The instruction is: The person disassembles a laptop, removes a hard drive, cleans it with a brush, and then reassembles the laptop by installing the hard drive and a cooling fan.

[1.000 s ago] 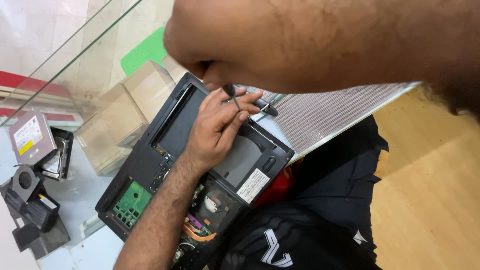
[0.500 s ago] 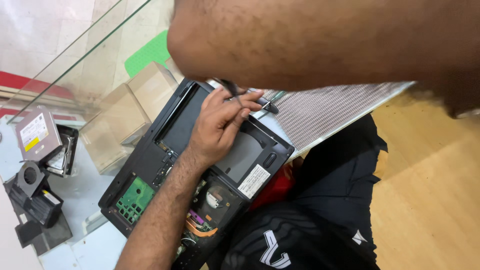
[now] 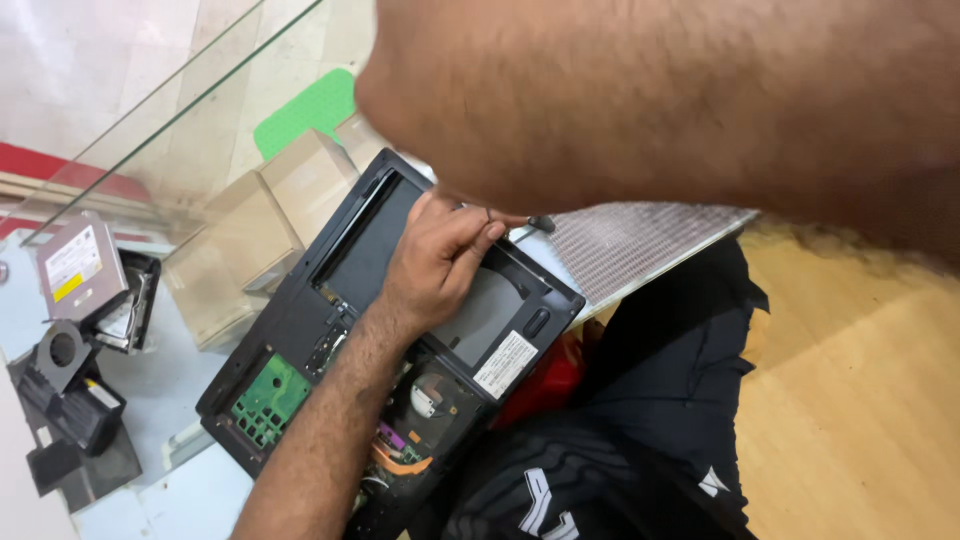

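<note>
An opened black laptop base (image 3: 330, 300) lies upside down on a glass counter, with a green circuit board (image 3: 268, 398) and inner parts exposed. My left hand (image 3: 435, 262) rests on its far right corner. The fingertips are pinched on a thin dark screwdriver (image 3: 538, 222) that points down at the casing. My right forearm (image 3: 680, 100) fills the top of the view, very close and blurred. It hides my right hand, so its grip cannot be seen.
A silver optical drive (image 3: 78, 268) and black loose parts (image 3: 65, 395) lie at the left. Cardboard boxes (image 3: 262, 215) and a green sheet (image 3: 310, 108) show beneath the glass. A metallic mesh sheet (image 3: 640, 240) lies right of the laptop. Black clothing (image 3: 640, 440) and a wooden floor (image 3: 870, 400) are below right.
My left hand stays at the same laptop corner, and its fingers shift slightly on the screwdriver. The view has drifted a little, and the blurred forearm covers more of the top.
</note>
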